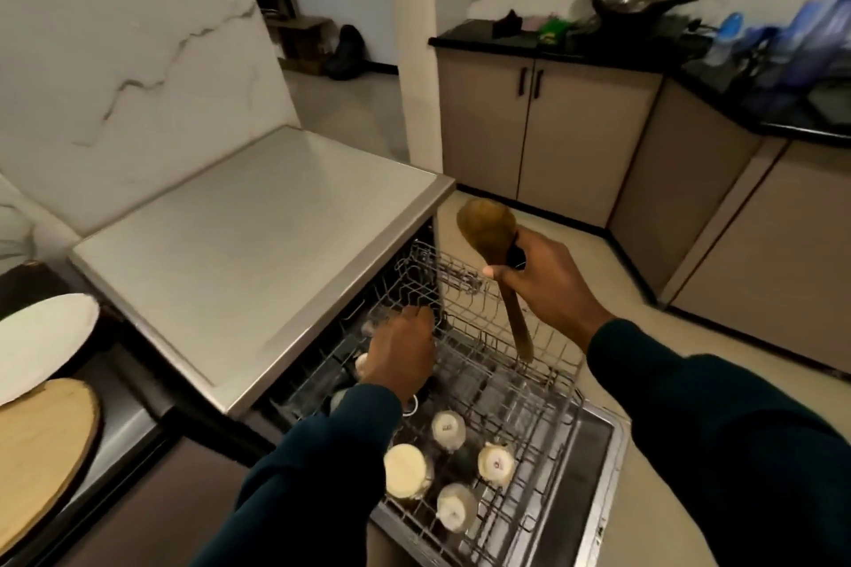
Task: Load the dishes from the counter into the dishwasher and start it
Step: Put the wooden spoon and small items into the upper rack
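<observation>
cups point(449, 428) in rack point(543, 410), plate point(41, 341) far left

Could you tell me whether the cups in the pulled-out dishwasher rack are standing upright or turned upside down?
Upside down: the cups show their flat bases facing up in the rack.

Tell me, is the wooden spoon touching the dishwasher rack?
Cannot tell. In the head view the right hand holds the wooden spoon upright, and its handle tip overlaps the rack wires, hiding any contact or gap.
</observation>
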